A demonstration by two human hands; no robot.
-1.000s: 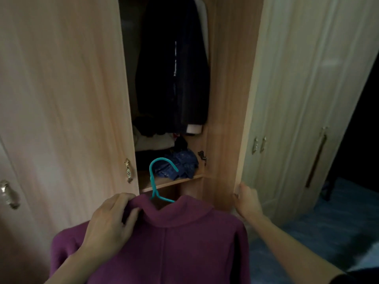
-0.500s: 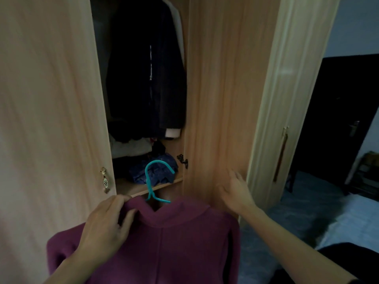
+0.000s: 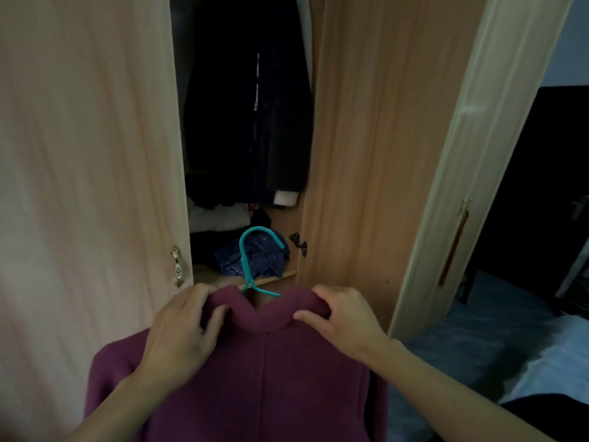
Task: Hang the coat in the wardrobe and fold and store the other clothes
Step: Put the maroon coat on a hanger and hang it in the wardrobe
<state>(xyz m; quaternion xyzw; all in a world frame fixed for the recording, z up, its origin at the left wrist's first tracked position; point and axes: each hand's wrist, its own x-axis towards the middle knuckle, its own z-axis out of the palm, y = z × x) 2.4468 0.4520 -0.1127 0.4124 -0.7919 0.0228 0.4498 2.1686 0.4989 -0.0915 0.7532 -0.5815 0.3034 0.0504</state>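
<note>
Two hands: both on the collar of the plum coat (image 3: 261, 378), one on each side of the hanger hook.
L hand (image 3: 178, 333): fingers curled over collar's left edge, thumb on near side; gripping cloth.
R hand (image 3: 344, 317): fingers wrapped over collar's right edge, thumb on near side; gripping cloth.
Coat posn: held in air, low, just in front of wardrobe (image 3: 283, 223) opening. Back seam faces cam. On teal hanger (image 3: 251, 256), hook upright above collar.
Step in hand (my read): lift coat, get hook onto rail. Rail not in view, prob. above frame.
Doing it well: keep collar pinched vs hanger neck so coat can't slide off. Raise it level. Gap betw. doors looks narrow, so feed shoulders in edge-on. Pick a free spot beside hung items, or part them first.
Risk: hook snags a hung jacket; one shoulder slips off hanger.
Left door (image 3: 89, 154): looks shut, brass knob at its edge.
Right door (image 3: 366, 154): swung open.
Hanging space: dark jackets (image 3: 248, 122), packed close, one w/ pale zip line.
Shelf (image 3: 207, 275): blue patterned garment (image 3: 267, 260) crumpled at front; white folded pile (image 3: 216, 215) behind, at left.
Other clothes to fold: not in view.
</note>
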